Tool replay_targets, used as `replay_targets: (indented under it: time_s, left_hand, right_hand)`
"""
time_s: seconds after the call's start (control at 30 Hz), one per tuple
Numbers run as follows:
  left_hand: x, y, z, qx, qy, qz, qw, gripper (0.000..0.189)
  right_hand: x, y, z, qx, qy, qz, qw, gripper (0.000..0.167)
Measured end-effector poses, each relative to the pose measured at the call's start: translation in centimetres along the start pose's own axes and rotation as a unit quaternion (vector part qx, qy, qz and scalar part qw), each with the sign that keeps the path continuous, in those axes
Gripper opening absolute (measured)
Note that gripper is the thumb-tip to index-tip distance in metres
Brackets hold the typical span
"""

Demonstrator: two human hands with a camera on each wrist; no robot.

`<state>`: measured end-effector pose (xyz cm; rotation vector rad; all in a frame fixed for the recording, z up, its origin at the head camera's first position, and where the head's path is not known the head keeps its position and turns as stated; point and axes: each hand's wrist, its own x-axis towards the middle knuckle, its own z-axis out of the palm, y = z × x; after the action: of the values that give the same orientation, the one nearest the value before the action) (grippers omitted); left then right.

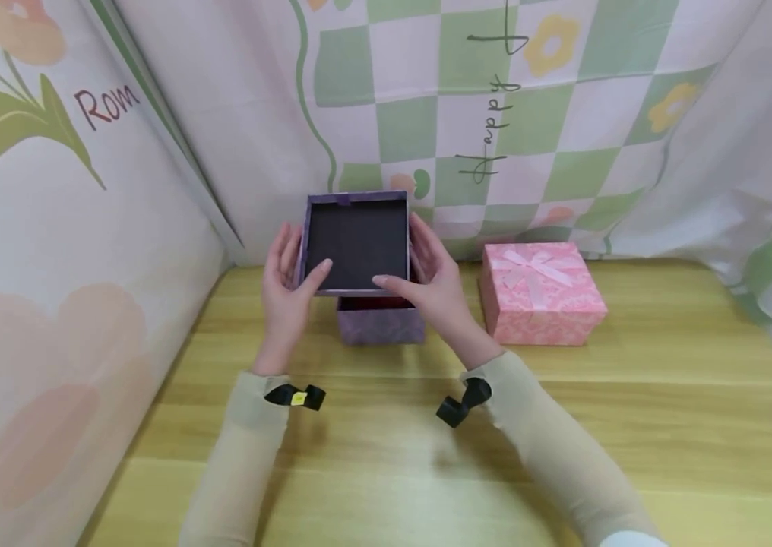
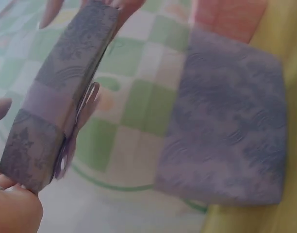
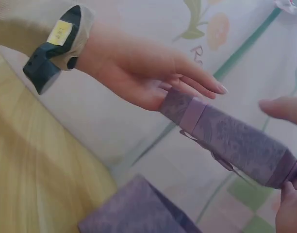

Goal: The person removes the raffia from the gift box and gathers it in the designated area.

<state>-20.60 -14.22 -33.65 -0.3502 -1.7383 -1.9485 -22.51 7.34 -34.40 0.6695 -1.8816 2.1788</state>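
Both hands hold a purple patterned box lid (image 1: 359, 241), tipped so its black inside faces the head camera. My left hand (image 1: 288, 285) grips the lid's left side, with the thumb over the near rim. On the opposite side my right hand (image 1: 437, 282) grips it the same way. Below and partly behind the lid stands the matching purple box (image 1: 381, 325) on the table; a dark red strip of its inside shows. A ribbon bow (image 3: 221, 161) sticks out from the lid's outer face in the right wrist view. The lid hides most of the box's opening.
A pink gift box (image 1: 543, 296) with a ribbon bow stands on the wooden table (image 1: 372, 456), right of the purple box. Behind the table hangs a green-and-white checked cloth (image 1: 406, 129). A printed flower cloth (image 1: 51, 304) borders the left side.
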Motion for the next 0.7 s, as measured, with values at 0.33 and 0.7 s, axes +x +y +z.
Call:
replay_targets:
  time_s: [0.33,0.7]
  left_hand:
    - [0.8,-0.6,-3.6,0.014,0.027,0.000,0.9995,0.076]
    - [-0.5,0.9,-6.8,0.123,0.037,-0.053,0.9903,0.077]
  right_hand:
    - [0.9,-0.6,2.7,-0.163,-0.098,-0.045,0.9808,0.119]
    - [1.5,-0.1,5.6,-0.112,-0.102,-0.009,0.9885,0.105]
